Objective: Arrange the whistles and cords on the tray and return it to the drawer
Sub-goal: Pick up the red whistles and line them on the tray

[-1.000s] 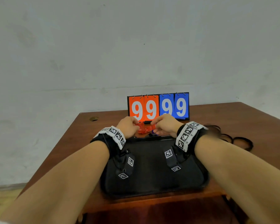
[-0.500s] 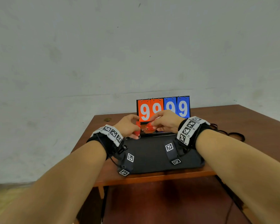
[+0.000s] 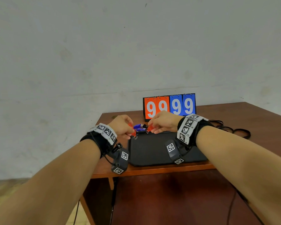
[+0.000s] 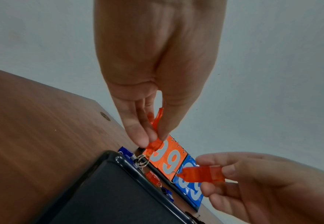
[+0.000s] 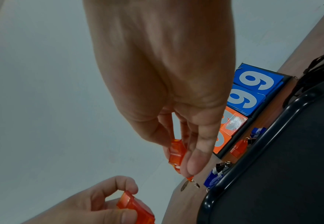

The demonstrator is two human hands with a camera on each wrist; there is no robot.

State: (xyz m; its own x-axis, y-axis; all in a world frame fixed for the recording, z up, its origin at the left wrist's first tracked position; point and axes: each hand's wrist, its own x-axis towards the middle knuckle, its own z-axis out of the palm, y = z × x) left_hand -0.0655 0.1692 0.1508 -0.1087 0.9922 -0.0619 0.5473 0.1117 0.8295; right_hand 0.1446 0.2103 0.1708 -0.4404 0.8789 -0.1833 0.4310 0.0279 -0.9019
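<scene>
Brown wood table (image 3: 258,120) carries everything, its front edge nearest the person. Black tray (image 3: 149,151) lies flat at the table's front edge, roughly mid-width. Scoreboard (image 3: 169,106) stands upright behind the tray's far edge, toward the back edge of the table, showing 99 in orange & 99 in blue. Black cords (image 3: 230,129) lie in loose loops on the table, off the tray's far right corner, not on the tray.

Both forearms reach fwd over the tray, wrists raised, hands meeting above its far edge. Left hand (image 3: 122,125) hangs fingers-down over the far left corner; thumb & fingertips pinch an orange whistle (image 4: 154,145), metal ring dangling below it just over the tray rim. Right hand (image 3: 164,122) is opposite, near the far edge's middle, fingers curled & pinching a second orange whistle (image 4: 203,174), held sideways w/ its ring end pointing at the left hand. The two held whistles are close but apart.

Loose whistles (image 5: 214,177), blue ones & one more orange, sit on the table in the narrow strip betw. the tray's far edge & the scoreboard, just beside the rim. Exact count: can't tell.
</scene>
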